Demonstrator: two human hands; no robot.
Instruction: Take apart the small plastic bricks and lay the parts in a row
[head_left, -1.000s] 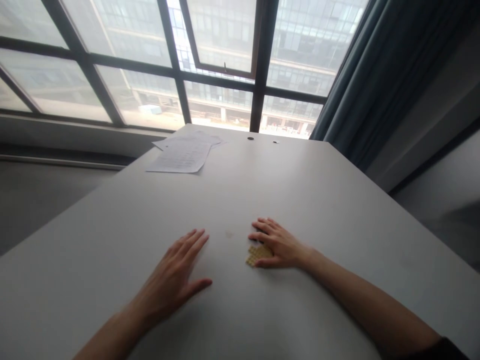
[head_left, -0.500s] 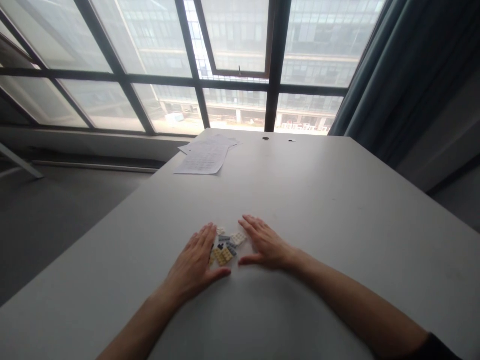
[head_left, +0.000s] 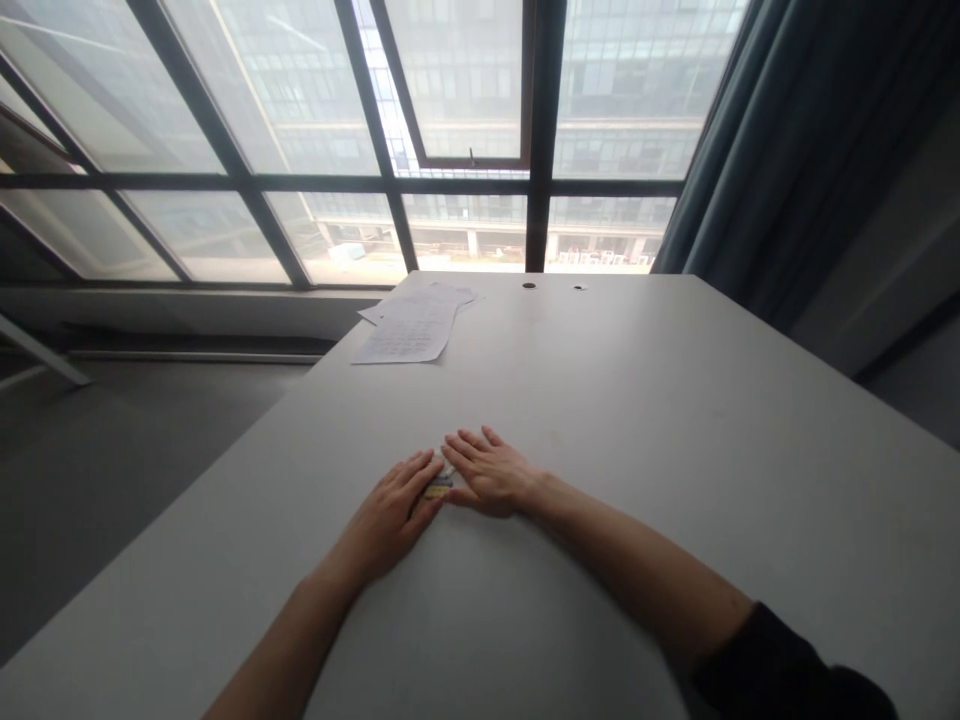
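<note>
A small heap of toy building bricks (head_left: 437, 491) lies on the white table between my two hands. Yellow, grey and white pieces show in the gap; the others are hidden under the palms and fingers. On the left side of the heap rests my left hand (head_left: 394, 505), its fingers stretched out and pointing away from me. My right hand (head_left: 489, 474) lies over the right side, fingers extended and spread a little, its thumb close to the left thumb. Neither hand grips a brick that I can see.
Several printed sheets of paper (head_left: 405, 330) lie overlapping at the table's far left edge. Two round holes are set near the back edge of the table (head_left: 637, 400). Beyond stand large windows, with a dark blue curtain (head_left: 720, 190) at the right.
My right hand has moved left towards my left hand, and the gap between them has narrowed. The bricks are drawn closer together and mostly covered. The view has tilted up slightly.
</note>
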